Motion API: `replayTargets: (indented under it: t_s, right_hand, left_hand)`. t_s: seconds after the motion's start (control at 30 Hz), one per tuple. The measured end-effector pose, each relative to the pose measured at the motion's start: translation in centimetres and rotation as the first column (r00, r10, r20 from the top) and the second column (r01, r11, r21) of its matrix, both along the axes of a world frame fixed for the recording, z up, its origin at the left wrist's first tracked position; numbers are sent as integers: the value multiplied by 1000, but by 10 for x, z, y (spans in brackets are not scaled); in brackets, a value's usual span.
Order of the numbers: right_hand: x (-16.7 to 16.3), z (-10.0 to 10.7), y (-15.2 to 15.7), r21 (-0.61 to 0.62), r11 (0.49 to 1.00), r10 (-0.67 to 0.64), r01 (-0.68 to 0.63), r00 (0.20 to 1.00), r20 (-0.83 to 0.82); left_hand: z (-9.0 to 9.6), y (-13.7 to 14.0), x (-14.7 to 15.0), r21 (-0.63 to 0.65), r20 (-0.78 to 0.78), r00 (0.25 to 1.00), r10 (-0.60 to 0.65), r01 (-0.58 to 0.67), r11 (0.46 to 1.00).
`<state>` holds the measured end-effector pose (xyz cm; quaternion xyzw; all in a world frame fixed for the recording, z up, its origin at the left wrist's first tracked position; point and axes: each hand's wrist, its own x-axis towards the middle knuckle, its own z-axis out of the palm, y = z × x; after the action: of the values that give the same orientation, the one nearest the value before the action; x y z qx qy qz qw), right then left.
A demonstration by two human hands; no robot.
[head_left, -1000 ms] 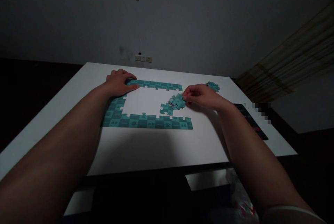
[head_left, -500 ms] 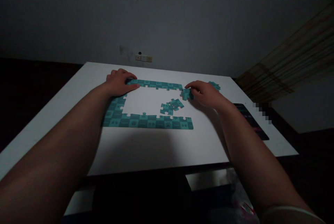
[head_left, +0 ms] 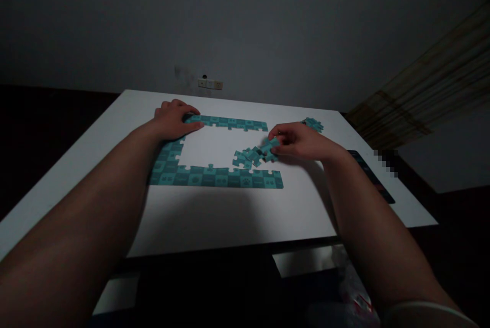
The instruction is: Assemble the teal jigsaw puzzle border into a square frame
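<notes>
A teal checkered jigsaw puzzle border lies flat on the white table, joined along its far, left and near sides. My left hand rests on its far left corner, thumb and fingers spread apart. Between thumb and fingers, my right hand pinches a teal puzzle piece at the right of the border. Just left of that piece, a few loose puzzle pieces lie partly overlapping inside the border near its near edge.
A small pile of teal pieces sits at the table's far right. Beyond my right forearm lies a dark flat object, partly hidden. The white table stands near a wall with sockets.
My right hand has moved slightly nearer and to the left, bringing its puzzle piece down beside the loose pieces. My left hand has stayed on the corner.
</notes>
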<state>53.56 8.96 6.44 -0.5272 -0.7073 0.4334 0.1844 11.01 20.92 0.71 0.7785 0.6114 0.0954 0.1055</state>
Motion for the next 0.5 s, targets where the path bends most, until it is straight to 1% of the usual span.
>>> replayTargets:
  t_s: [0.1, 0.17, 0.3, 0.5]
  right_hand:
    - [-3, 3, -4, -105, 993, 41, -51, 995, -96]
    - [-5, 3, -6, -134, 986, 83, -95, 992, -92]
    - [-6, -1, -5, -166, 973, 158, -163, 987, -41]
    - [0, -5, -1, -151, 973, 181, -176, 983, 21]
  left_hand:
    - [-1, 0, -1, 3, 3, 1000, -4, 4, 1000]
    - [-1, 1, -1, 2, 7, 1000, -3, 3, 1000]
    - [-1, 1, 0, 4, 6, 1000, 1, -1, 1000]
    - [4, -3, 2, -17, -30, 1000, 0, -1, 1000]
